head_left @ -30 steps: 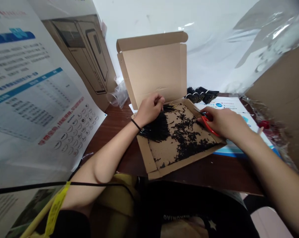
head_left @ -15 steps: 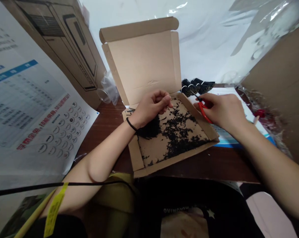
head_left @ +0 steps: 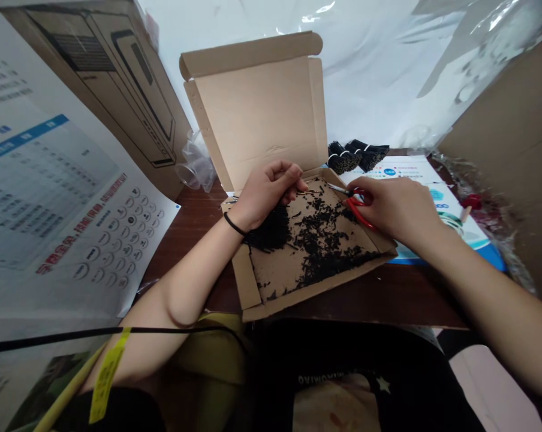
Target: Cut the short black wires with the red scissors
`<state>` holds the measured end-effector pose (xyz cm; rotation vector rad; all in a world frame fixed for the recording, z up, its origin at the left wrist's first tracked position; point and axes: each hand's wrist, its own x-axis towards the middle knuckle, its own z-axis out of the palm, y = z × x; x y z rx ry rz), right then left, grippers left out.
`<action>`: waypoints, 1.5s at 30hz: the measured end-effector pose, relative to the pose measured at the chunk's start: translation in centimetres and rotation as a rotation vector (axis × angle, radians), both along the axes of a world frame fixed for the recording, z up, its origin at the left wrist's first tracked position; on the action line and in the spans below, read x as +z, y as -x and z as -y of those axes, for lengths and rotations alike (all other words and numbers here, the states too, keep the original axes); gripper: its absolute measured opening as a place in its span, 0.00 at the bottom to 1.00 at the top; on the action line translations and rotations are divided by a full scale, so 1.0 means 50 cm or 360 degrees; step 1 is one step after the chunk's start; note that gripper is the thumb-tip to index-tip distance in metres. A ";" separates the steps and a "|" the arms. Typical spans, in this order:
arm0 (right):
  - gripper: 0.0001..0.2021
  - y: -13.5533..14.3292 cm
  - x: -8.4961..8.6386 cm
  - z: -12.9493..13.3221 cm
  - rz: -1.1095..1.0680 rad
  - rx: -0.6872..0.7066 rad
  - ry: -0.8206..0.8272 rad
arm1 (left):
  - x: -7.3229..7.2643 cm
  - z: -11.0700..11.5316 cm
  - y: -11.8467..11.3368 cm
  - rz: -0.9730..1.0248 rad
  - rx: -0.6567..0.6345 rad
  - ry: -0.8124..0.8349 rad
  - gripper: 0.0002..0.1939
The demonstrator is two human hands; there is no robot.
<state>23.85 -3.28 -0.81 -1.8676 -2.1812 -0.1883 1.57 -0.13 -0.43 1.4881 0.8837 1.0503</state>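
Note:
My left hand (head_left: 277,189) is closed in a pinch over the open cardboard box (head_left: 253,311). Thin brass-coloured wire ends (head_left: 310,192) stick out from its fingertips to the right; their other ends are hidden in the hand. My right hand (head_left: 390,204) grips red-handled scissors (head_left: 360,211) at the box's right side. The blades point left toward the wire ends, a small gap apart from them. Below my left hand lies a heap of thin black strands (head_left: 271,231). Short black scraps (head_left: 325,240) cover much of the box floor.
The box lid (head_left: 257,108) stands upright behind. Tied bundles of black strands (head_left: 365,155) lie at the back right, near a printed sheet (head_left: 433,180). A clear plastic cup (head_left: 192,174) is at the left. A black cable (head_left: 163,331) crosses above my left forearm.
My right hand has come down and left, turning the scissors from pointing up-left to pointing left toward the wire ends. My left hand has shifted only slightly; more of the wire ends shows.

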 end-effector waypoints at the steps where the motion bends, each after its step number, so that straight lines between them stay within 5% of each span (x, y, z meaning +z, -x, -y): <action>1: 0.15 -0.004 -0.001 -0.001 0.0058 -0.0025 0.0029 | 0.000 -0.003 0.002 -0.0005 0.0032 0.0009 0.11; 15: 0.19 -0.019 -0.003 -0.020 0.0000 -0.0082 0.0245 | -0.024 -0.012 -0.003 0.0028 0.0011 0.0111 0.10; 33: 0.21 -0.036 0.021 -0.018 -0.0393 -0.0019 -0.0072 | -0.020 -0.011 -0.005 -0.0070 0.0038 0.0076 0.11; 40: 0.27 -0.044 0.030 -0.019 -0.0938 0.0501 0.0435 | -0.012 -0.006 -0.004 -0.0037 0.0033 0.0044 0.09; 45: 0.29 -0.037 0.039 -0.012 -0.1350 0.0595 0.0674 | -0.014 -0.011 -0.003 -0.0086 0.0091 0.0001 0.10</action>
